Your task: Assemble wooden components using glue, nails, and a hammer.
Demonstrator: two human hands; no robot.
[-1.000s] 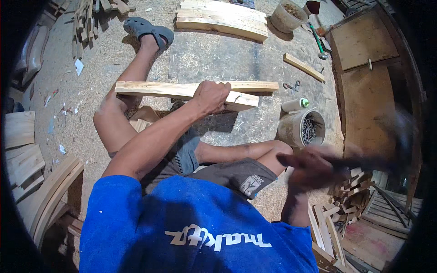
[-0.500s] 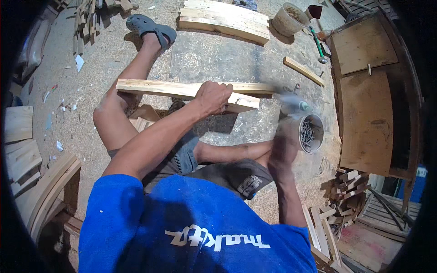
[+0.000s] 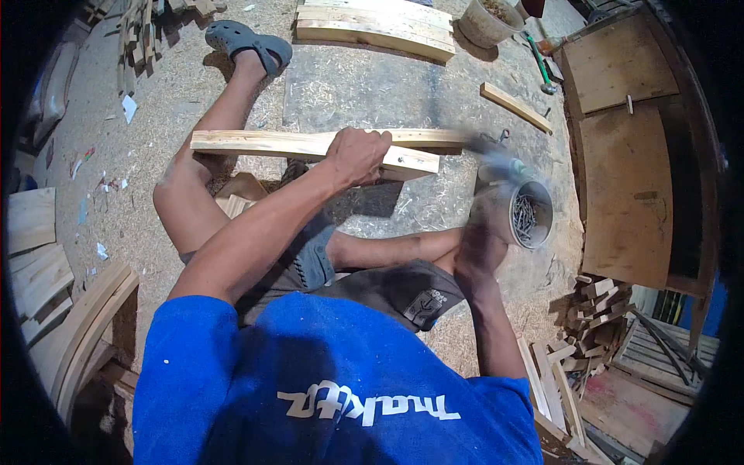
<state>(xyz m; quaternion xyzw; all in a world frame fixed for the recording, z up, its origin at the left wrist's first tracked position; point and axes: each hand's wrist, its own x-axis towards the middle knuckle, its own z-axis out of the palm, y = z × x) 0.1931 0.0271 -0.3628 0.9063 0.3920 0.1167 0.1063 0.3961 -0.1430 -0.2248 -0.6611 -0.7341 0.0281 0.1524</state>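
My left hand (image 3: 358, 156) is closed around a pale wooden bar (image 3: 263, 143), held level above the floor across my bent left leg. A second wooden bar (image 3: 430, 138) lies against its far side, and both run under my fingers. A small dark spot marks the near bar's right end. My right hand (image 3: 482, 232) is smeared by motion, beside a round tub of nails (image 3: 525, 221). From it reaches a blurred grey tool (image 3: 488, 147) that looks like a hammer, close to the bars' right ends. My right fingers cannot be made out clearly.
A stack of wooden bars (image 3: 376, 27) lies ahead, beside a whitish bucket (image 3: 490, 22). A single bar (image 3: 515, 108) and a green-handled hammer (image 3: 540, 63) lie to the right. A wooden cabinet (image 3: 628, 186) stands at right, with offcuts (image 3: 597, 310) below it.
The view has shifted slightly. My left hand keeps its hold on the wooden bars, while my right hand and its tool stay blurred in nearly the same place.
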